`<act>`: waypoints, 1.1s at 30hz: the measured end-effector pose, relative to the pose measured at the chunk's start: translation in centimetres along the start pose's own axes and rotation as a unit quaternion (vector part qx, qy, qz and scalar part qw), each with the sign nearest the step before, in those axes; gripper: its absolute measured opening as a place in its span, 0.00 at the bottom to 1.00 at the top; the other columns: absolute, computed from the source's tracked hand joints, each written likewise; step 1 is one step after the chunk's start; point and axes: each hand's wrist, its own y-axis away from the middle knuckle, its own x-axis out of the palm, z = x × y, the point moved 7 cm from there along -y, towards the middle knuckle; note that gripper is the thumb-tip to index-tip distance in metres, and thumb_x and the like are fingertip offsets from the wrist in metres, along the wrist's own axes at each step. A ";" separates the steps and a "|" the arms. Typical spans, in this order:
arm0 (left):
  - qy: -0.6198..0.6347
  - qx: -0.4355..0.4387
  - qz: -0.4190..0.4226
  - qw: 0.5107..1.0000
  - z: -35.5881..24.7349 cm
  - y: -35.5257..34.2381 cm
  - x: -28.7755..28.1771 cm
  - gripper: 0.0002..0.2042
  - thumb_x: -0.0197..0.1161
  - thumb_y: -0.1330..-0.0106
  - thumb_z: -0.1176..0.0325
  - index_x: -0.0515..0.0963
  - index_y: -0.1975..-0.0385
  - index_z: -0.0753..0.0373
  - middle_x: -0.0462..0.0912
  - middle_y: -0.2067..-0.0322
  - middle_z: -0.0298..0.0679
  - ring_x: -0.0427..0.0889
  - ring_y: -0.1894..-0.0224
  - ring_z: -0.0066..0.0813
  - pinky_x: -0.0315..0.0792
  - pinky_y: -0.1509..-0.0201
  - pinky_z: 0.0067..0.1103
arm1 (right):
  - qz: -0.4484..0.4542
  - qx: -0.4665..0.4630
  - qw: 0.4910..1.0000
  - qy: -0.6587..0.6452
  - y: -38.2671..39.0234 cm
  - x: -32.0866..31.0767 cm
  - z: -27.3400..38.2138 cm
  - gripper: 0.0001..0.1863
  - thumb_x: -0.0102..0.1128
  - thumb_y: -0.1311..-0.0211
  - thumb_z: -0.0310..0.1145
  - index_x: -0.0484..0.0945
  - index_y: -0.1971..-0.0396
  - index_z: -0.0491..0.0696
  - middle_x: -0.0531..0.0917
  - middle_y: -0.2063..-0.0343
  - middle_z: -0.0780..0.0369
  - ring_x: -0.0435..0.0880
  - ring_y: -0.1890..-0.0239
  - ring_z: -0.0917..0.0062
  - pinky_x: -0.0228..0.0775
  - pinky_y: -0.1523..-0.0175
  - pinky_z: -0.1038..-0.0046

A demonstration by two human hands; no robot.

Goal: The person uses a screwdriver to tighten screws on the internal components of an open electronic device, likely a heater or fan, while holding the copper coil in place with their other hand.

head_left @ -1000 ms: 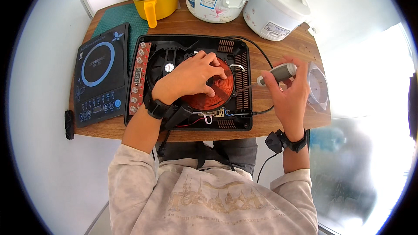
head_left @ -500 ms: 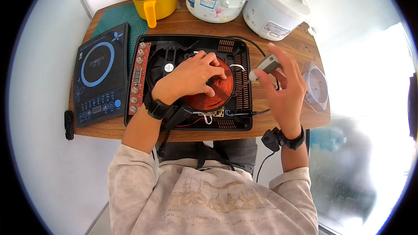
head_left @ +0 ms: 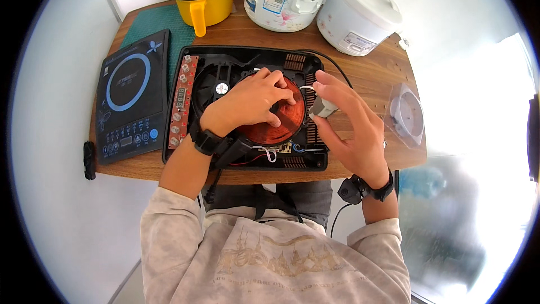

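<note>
An opened induction cooker base lies before me, its copper coil bared. My left hand rests over the coil, fingers bent and spread, thumb apart, fingertips on or close to the windings. Between thumb and fingers, my right hand grips a small grey-and-white tube-like object; its exact kind is unclear. The object is tilted over the right edge of the coil, near a white wire. A red control board lines the left side of the base. My left hand hides part of the coil's middle.
The cooker's black glass top leans at the left, partly over a green cutting mat. Behind stand a yellow pot and two white rice cookers. A clear plastic-wrapped ring lies at the right.
My right hand has moved left and down, bringing the grey-and-white object to the coil's right edge and tilting it. My left hand stays over the coil.
</note>
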 end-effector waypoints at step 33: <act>-0.006 -0.012 -0.002 1.000 -0.4 0.0 -0.4 0.26 0.80 0.52 0.64 0.84 0.49 0.52 0.74 0.47 0.39 0.72 0.41 0.44 0.72 0.35 0.35 | -0.087 0.031 0.996 -0.012 1.7 -2.2 -0.1 0.21 0.75 0.52 0.18 0.88 0.54 0.47 0.85 0.55 0.58 0.87 0.57 0.67 0.81 0.50 0.72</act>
